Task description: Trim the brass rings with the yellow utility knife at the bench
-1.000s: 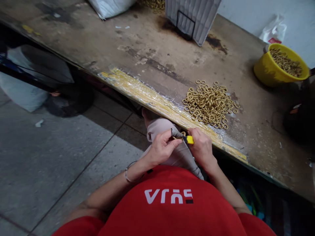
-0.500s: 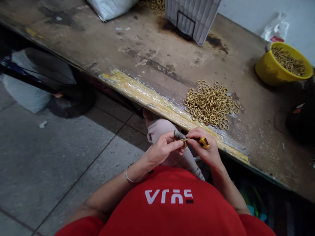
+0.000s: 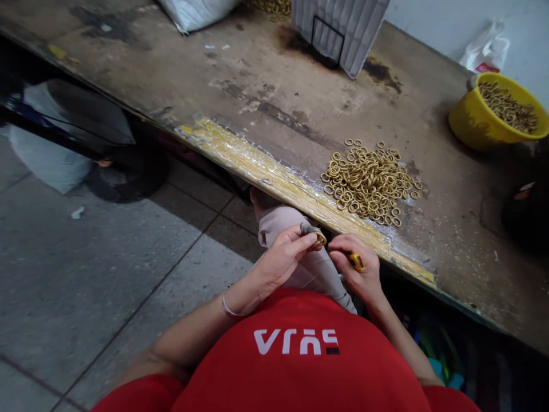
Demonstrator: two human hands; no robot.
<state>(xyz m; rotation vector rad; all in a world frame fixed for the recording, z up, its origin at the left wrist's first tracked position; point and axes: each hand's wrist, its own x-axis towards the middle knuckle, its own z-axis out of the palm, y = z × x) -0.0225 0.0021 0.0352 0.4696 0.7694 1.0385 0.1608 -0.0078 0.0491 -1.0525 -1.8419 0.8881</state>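
My left hand (image 3: 286,252) pinches a brass-coloured ring (image 3: 319,239) between thumb and forefinger. A grey wrap (image 3: 307,228) covers part of that forefinger. Just to the right, my right hand (image 3: 358,266) is closed around a small yellow-and-black tool, seemingly a utility knife (image 3: 356,261); most of it is hidden in the palm. A small gap separates the right fingertips from the ring. Beyond both hands, a pile of similar rings (image 3: 371,180) lies on the workbench (image 3: 266,74) near its taped front edge (image 3: 274,177).
A yellow bucket (image 3: 476,123) full of small brass-coloured pieces stands at the right. Toward the back are a grey ribbed panel (image 3: 338,28) with a black wire frame, a white sack (image 3: 197,11) and more rings (image 3: 274,7). Another white sack (image 3: 51,149) sits on the floor at left.
My right hand has drawn slightly away from the ring and lowered, with the yellow tool still in it. My left hand keeps the ring, now tipped so that its opening shows more.
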